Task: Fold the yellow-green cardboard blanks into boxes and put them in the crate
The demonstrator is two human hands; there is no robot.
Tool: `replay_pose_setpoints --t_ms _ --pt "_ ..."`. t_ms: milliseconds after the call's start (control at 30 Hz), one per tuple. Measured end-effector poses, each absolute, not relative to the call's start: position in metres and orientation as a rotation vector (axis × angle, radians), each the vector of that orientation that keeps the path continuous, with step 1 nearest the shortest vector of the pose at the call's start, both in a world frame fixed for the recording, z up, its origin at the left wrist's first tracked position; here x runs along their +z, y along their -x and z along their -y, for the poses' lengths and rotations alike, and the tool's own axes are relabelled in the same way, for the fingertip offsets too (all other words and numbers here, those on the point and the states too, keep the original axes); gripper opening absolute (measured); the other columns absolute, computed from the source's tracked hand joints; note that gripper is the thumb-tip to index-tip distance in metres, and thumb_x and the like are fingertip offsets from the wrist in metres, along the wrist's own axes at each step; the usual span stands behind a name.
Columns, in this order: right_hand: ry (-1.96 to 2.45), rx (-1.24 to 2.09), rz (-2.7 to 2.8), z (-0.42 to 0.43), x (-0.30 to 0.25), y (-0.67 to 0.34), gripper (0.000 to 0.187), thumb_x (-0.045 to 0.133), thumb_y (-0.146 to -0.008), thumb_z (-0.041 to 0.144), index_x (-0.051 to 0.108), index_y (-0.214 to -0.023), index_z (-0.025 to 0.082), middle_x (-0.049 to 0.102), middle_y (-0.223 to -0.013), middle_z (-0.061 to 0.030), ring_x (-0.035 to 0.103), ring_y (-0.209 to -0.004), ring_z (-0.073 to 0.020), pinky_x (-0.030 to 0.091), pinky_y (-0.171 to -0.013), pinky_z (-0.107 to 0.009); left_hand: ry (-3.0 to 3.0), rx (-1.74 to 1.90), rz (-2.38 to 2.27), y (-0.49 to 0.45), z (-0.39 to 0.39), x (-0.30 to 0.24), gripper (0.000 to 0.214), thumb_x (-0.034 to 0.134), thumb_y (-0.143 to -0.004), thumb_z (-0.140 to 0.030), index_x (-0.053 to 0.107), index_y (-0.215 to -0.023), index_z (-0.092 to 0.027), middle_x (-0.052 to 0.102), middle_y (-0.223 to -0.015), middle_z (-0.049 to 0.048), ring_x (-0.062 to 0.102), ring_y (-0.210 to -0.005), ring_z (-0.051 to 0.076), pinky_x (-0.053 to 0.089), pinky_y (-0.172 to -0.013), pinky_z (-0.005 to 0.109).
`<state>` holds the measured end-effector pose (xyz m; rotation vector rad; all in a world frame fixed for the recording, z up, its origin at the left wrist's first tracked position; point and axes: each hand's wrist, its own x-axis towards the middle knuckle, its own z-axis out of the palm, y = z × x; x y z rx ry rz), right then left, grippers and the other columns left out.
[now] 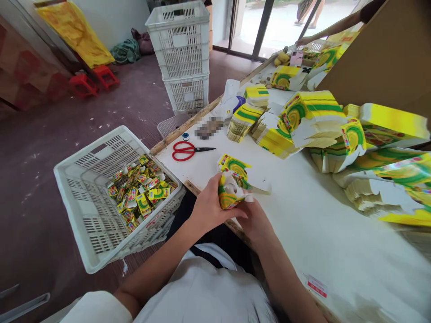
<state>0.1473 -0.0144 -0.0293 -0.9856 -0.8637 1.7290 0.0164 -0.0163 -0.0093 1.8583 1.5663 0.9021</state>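
Above the table's near edge, my left hand (209, 202) is closed on a small yellow-and-green cardboard box (227, 199) with its white inside and flaps showing. My right hand (255, 220) grips the same box from the right, its thumb along the bottom; some of its fingers are hidden behind the card. Just beyond the box lies a small pile of flat printed cartons (235, 165) on the white table (289, 215). Red-handled scissors (184, 151) rest to the left of that pile, beside a small blue-and-black round item (185, 136).
At my left, a white plastic crate (89, 211) contains several small yellow boxes (143, 193). Stacks of flat cartons (311, 114) line the table's far right. Stacked crates (183, 56) and red stools (84, 84) stand on the floor. Another person's arm (332, 30) reaches in at the back.
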Motion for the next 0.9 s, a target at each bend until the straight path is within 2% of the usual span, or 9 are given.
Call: replay_pose_setpoints --t_ms 67,167,367,500,667,900 --pt "0.954 1.664 0.846 0.013 -0.026 -0.153 0.051 0.059 -0.07 0.073 0.065 -0.091 0.026 0.072 -0.098 -0.0069 0.066 -0.098 -0.0271 0.054 -0.082 -0.04 -1.9 0.876 -1.572 -0.016 0.014 -0.009 0.09 0.08 -0.062 -0.05 0.034 -0.133 -0.021 0.059 -0.12 0.0129 0.06 -0.109 0.032 0.048 -0.09 0.045" --pt "0.959 1.625 0.804 0.011 -0.019 -0.158 0.048 0.073 -0.064 0.062 0.066 -0.095 0.027 0.072 -0.102 -0.005 0.066 -0.096 -0.0247 0.054 -0.082 -0.038 -1.96 0.813 -1.587 -0.015 0.013 -0.011 0.081 0.077 -0.068 -0.047 0.037 -0.134 -0.022 0.061 -0.114 0.0117 0.062 -0.105 0.031 0.049 -0.089 0.046" --pt "1.007 1.756 0.653 0.009 -0.017 -0.153 0.03 0.077 -0.06 0.043 0.07 -0.081 0.023 0.075 -0.084 -0.0036 0.067 -0.076 -0.0218 0.055 -0.071 -0.035 -2.1 0.728 -1.562 -0.014 0.019 -0.017 0.083 0.075 -0.07 -0.045 0.033 -0.137 -0.024 0.058 -0.112 0.0087 0.062 -0.102 0.03 0.05 -0.085 0.043" --pt "0.965 1.84 0.693 0.009 -0.016 -0.155 0.023 0.076 -0.063 0.038 0.069 -0.079 0.023 0.074 -0.081 -0.0019 0.067 -0.075 -0.0208 0.054 -0.072 -0.034 -2.132 0.739 -1.533 -0.015 0.023 -0.021 0.082 0.073 -0.072 -0.045 0.028 -0.137 -0.025 0.057 -0.111 0.0082 0.063 -0.1 0.029 0.051 -0.081 0.041" --pt "0.965 1.881 0.732 0.012 -0.014 -0.157 0.034 0.079 -0.06 0.034 0.069 -0.091 0.022 0.075 -0.091 -0.0044 0.068 -0.085 -0.0233 0.054 -0.08 -0.036 -2.131 0.77 -1.499 -0.017 0.023 -0.023 0.08 0.072 -0.073 -0.045 0.028 -0.137 -0.025 0.055 -0.114 0.0086 0.063 -0.1 0.028 0.051 -0.081 0.04" --pt "0.983 1.782 0.698 0.011 -0.023 -0.154 0.04 0.078 -0.06 0.034 0.068 -0.097 0.023 0.075 -0.093 -0.0046 0.069 -0.087 -0.0241 0.053 -0.082 -0.038 -2.207 0.799 -1.437 -0.016 0.023 -0.024 0.07 0.071 -0.075 -0.038 0.032 -0.132 -0.027 0.052 -0.115 0.0073 0.063 -0.1 0.026 0.053 -0.079 0.037"
